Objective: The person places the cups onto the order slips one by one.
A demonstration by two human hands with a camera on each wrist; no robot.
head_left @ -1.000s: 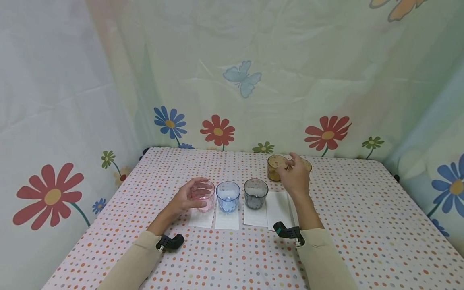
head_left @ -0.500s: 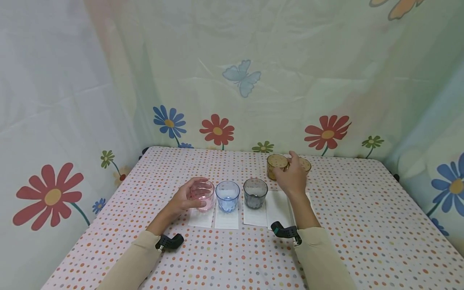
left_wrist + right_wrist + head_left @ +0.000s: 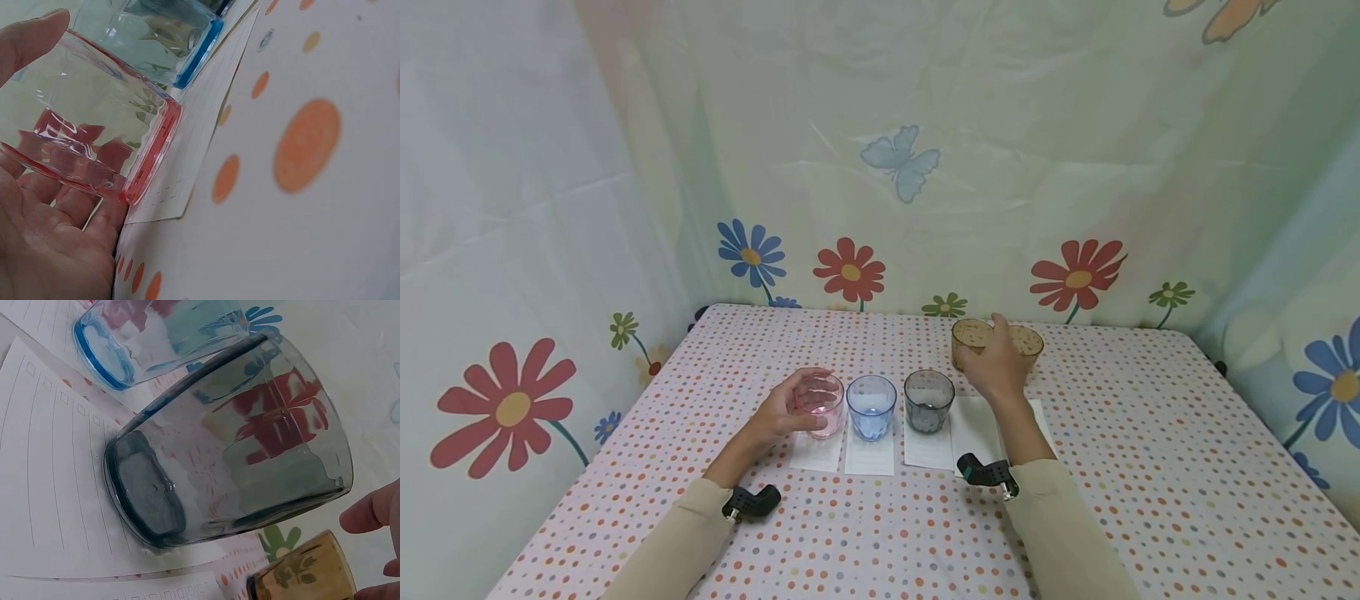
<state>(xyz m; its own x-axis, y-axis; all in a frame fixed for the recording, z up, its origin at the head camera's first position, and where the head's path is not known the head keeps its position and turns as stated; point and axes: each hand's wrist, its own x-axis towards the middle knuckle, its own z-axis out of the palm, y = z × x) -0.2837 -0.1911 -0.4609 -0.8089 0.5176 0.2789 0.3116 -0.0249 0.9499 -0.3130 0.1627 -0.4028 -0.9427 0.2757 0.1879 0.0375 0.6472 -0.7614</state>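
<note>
A clear pink glass (image 3: 829, 410) stands upright on a white card at the left of a row. My left hand (image 3: 784, 410) curves round it, thumb in front and fingers behind, as the left wrist view also shows. To its right stand a blue glass (image 3: 872, 408) and a grey glass (image 3: 929, 402). Farther back are two amber glasses, a left one (image 3: 967, 330) and a right one (image 3: 1028, 343). Over the left one reaches my right hand (image 3: 1000, 363), thumb at its front and fingers between the two glasses. Whether the thumb touches the glass is hard to tell.
Lined white cards lie under the row, among them a bare card (image 3: 977, 429) in front of my right hand. The dotted tablecloth (image 3: 880, 533) covers the table. A flowered curtain (image 3: 977, 233) hangs behind its far edge.
My right hand has shifted left and slightly lower, its thumb now farther across the front of the left amber glass. My left hand stays on the pink glass, and the glasses keep their places.
</note>
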